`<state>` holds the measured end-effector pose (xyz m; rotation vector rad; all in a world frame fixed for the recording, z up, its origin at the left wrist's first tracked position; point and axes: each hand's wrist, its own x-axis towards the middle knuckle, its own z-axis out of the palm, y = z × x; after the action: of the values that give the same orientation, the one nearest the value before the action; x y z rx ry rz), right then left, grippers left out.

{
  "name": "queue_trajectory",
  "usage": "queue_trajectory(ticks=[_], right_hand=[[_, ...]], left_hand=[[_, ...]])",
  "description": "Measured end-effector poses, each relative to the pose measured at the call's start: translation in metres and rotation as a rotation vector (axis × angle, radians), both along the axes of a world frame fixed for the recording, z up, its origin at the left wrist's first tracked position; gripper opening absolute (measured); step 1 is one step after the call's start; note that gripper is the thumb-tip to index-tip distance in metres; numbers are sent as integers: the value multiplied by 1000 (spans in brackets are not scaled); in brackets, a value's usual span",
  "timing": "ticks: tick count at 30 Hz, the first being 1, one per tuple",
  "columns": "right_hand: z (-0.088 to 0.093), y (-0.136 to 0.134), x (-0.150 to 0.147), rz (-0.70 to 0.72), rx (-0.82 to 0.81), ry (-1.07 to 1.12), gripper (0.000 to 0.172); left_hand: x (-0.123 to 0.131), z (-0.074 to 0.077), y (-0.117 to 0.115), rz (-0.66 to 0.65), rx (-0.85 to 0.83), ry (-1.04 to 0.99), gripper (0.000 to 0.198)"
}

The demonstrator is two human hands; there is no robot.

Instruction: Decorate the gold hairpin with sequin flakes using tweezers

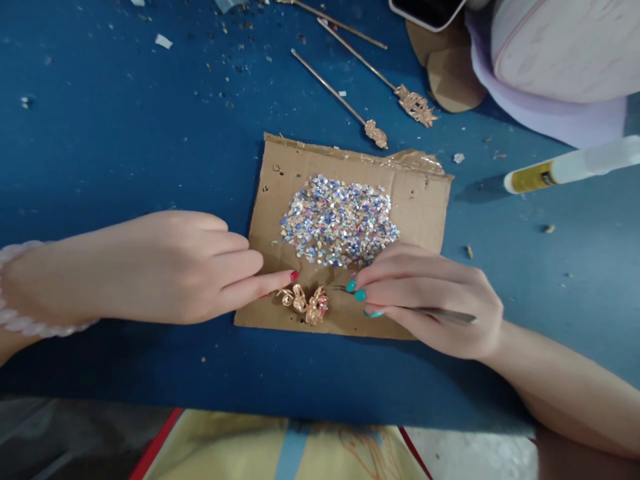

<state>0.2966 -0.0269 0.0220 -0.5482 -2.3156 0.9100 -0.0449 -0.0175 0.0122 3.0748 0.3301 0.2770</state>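
Note:
A gold-coloured ornament (314,307) with curled parts and a few pink bits lies near the lower edge of a cardboard piece (420,207). From the left, my left hand (200,267) reaches over with its index finger stretched to the ornament's left end; the other fingers are curled, and whatever they may hold is hidden. My right hand (440,293) pinches metal tweezers (450,315), whose tips are just right of the ornament. Above both fingertips, small shiny multicoloured chips (343,220) are spread on the cardboard.
Gold hairpins (375,133) lie on the blue table (125,133) beyond the cardboard. A white glue bottle (560,170) with a yellow label is at the right. A phone (435,10), brown pieces and a pale round object (565,47) sit at the top right.

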Motion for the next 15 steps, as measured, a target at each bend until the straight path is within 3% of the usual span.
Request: queue_trajectory(ticks=[7,13,15], right_hand=[[0,-2,-3,-6,6,2,10],[-3,-4,-6,-20,5,1,10],[-3,-3,-6,-11,0,3,10]], left_hand=[[-5,0,3,-52,58,34,47],[-11,-1,7,-33,13,34,47],[-11,-2,7,81,-18,-44,43]])
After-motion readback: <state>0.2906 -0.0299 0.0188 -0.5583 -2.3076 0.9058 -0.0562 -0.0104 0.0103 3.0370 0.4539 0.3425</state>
